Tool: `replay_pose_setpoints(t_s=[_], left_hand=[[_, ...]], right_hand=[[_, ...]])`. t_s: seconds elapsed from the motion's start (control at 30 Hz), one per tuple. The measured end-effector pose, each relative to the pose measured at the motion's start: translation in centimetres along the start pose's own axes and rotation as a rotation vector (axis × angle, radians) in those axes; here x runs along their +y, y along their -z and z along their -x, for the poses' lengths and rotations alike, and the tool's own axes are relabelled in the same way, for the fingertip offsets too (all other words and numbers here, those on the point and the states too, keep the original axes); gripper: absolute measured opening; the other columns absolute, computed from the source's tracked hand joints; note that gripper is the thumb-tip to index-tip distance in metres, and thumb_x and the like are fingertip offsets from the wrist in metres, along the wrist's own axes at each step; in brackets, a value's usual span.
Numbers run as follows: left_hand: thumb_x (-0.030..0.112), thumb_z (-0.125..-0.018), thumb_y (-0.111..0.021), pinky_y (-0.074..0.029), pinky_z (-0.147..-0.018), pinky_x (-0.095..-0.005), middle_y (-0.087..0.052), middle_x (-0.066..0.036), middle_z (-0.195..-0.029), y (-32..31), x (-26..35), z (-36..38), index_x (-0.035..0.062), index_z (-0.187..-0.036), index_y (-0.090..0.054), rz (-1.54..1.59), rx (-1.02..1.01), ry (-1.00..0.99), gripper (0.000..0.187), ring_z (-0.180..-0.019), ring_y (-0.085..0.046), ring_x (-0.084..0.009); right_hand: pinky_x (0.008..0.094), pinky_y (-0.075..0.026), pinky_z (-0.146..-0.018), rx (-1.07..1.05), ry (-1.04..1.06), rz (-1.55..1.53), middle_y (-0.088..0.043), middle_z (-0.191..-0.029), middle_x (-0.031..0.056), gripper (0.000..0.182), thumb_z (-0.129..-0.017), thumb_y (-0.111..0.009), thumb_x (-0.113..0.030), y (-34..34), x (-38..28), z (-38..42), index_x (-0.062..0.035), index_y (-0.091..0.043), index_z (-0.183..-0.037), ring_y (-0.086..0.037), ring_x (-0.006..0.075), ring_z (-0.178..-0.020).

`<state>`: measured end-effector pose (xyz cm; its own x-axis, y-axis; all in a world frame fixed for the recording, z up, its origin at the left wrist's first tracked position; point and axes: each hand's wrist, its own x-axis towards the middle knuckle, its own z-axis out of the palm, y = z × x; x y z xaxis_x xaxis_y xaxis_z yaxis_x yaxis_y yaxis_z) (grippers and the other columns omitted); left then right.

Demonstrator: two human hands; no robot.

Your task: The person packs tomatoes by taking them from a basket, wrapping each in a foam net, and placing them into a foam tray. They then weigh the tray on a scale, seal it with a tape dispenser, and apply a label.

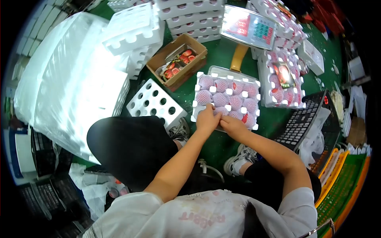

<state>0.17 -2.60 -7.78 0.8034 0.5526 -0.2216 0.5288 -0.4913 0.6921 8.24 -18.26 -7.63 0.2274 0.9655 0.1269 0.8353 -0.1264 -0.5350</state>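
Observation:
A white foam tray (258, 95) holds several round fruits in pink foam nets (235, 102) and rests on a scale below a lit display (249, 27). Both my hands meet at the tray's near edge. My left hand (208, 120) has its fingers bent over a netted fruit in the front row. My right hand (234, 127) touches it from the right, fingertips pressed together. Whatever lies between the fingertips is too small to make out.
Left of the tray are an open cardboard box (177, 79) with labels and an empty foam tray (152, 104) with round holes. Stacked foam trays (194, 20) stand behind. Another filled tray (280, 79) and a black crate (303, 121) are on the right.

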Motion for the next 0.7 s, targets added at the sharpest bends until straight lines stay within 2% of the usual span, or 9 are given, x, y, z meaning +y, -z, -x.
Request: replay_pose_setpoints(t_s=[0.13, 0.23, 0.33, 0.37, 0.4, 0.5, 0.53, 0.6, 0.7], left_hand=[[0.041, -0.078, -0.073, -0.052, -0.08, -0.0455, -0.071, -0.013, -0.1, 1.2, -0.2, -0.3, 0.0122, -0.111, -0.059, -0.186, -0.134, 0.147, 0.047, -0.095, -0.067, -0.0351], [0.049, -0.076, -0.073, -0.052, -0.081, -0.0449, -0.072, -0.013, -0.105, 1.5, 0.6, -0.2, 0.0135, -0.114, -0.059, -0.295, -0.162, 0.172, 0.053, -0.098, -0.068, -0.0331], [0.042, -0.074, -0.076, -0.051, -0.079, -0.0478, -0.069, -0.014, -0.106, 1.2, 1.6, 0.8, 0.0113, -0.114, -0.059, -0.355, -0.086, 0.1, 0.053, -0.098, -0.067, -0.0347], [0.037, -0.074, -0.077, -0.05, -0.079, -0.0481, -0.067, -0.014, -0.108, 0.5, 1.4, 1.3, 0.0106, -0.114, -0.059, -0.344, -0.034, 0.063, 0.051, -0.099, -0.065, -0.0353], [0.032, -0.074, -0.077, -0.049, -0.08, -0.0476, -0.064, -0.014, -0.109, -0.1, 1.7, 2.1, 0.0106, -0.114, -0.059, -0.4, 0.051, -0.084, 0.049, -0.1, -0.063, -0.0355], [0.021, -0.075, -0.076, -0.046, -0.08, -0.0451, -0.058, -0.013, -0.11, -2.2, 1.4, 3.1, 0.0108, -0.115, -0.062, -0.424, 0.159, -0.379, 0.044, -0.1, -0.058, -0.0346], [0.02, -0.075, -0.076, -0.046, -0.078, -0.0452, -0.058, -0.012, -0.108, -2.4, 1.0, 3.0, 0.0108, -0.115, -0.064, -0.427, 0.165, -0.413, 0.043, -0.097, -0.058, -0.0342], [0.017, -0.075, -0.075, -0.045, -0.076, -0.0452, -0.058, -0.012, -0.104, -2.3, 1.2, 2.3, 0.0104, -0.113, -0.066, -0.444, 0.109, -0.399, 0.039, -0.093, -0.059, -0.0335], [0.017, -0.077, -0.074, -0.045, -0.076, -0.0442, -0.057, -0.012, -0.103, -2.1, 1.9, 2.2, 0.0094, -0.117, -0.065, -0.532, 0.04, -0.395, 0.042, -0.091, -0.059, -0.0336]], right_hand=[[0.0397, -0.05, -0.082, 0.008, 0.027, -0.049, -0.061, -0.103, 0.0112, 0.019, -0.088, -0.053, -0.012, -1.4, 0.1, -0.9, -0.0028, -0.06, -0.103, -0.059, 0.0325, -0.096], [0.0446, -0.048, -0.087, -0.171, 0.056, -0.111, -0.061, -0.113, 0.0132, 0.028, -0.088, -0.058, -0.018, -1.1, 1.5, -0.8, -0.0048, -0.061, -0.112, -0.059, 0.0339, -0.1], [0.0441, -0.048, -0.092, -0.324, -0.078, -0.266, -0.062, -0.115, 0.0136, 0.038, -0.088, -0.063, -0.021, 10.1, -0.2, 0.5, -0.0108, -0.059, -0.125, -0.058, 0.0338, -0.112], [0.0431, -0.05, -0.09, -0.186, -0.078, -0.276, -0.063, -0.115, 0.0142, 0.035, -0.089, -0.062, -0.019, 13.2, 1.1, 1.9, -0.012, -0.06, -0.124, -0.061, 0.0324, -0.107], [0.0406, -0.052, -0.085, -0.121, -0.271, -0.309, -0.063, -0.112, 0.0149, 0.032, -0.089, -0.063, -0.019, 20.0, -0.3, 3.2, -0.0106, -0.062, -0.12, -0.065, 0.0311, -0.096], [0.0287, -0.053, -0.073, 0.596, -0.509, -0.142, -0.068, -0.095, 0.006, 0.023, -0.093, -0.065, -0.02, 31.5, 4.1, 11.1, -0.0056, -0.066, -0.11, -0.066, 0.0141, -0.084], [0.0267, -0.051, -0.069, 0.77, -0.647, -0.296, -0.067, -0.086, 0.0044, 0.021, -0.096, -0.061, -0.022, 34.7, 5.1, 14.6, -0.0022, -0.067, -0.101, -0.063, 0.0119, -0.077], [0.0243, -0.046, -0.062, 0.737, -0.851, -0.325, -0.064, -0.074, 0.004, 0.03, -0.098, -0.054, -0.027, 37.6, 7.4, 24.1, -0.0016, -0.065, -0.085, -0.058, 0.0102, -0.068], [0.0294, -0.048, -0.054, 0.506, -1.317, -0.32, -0.065, -0.068, 0.0064, 0.026, -0.086, -0.061, -0.024, 30.6, 13.2, 38.8, -0.0031, -0.066, -0.071, -0.059, 0.0146, -0.058]])
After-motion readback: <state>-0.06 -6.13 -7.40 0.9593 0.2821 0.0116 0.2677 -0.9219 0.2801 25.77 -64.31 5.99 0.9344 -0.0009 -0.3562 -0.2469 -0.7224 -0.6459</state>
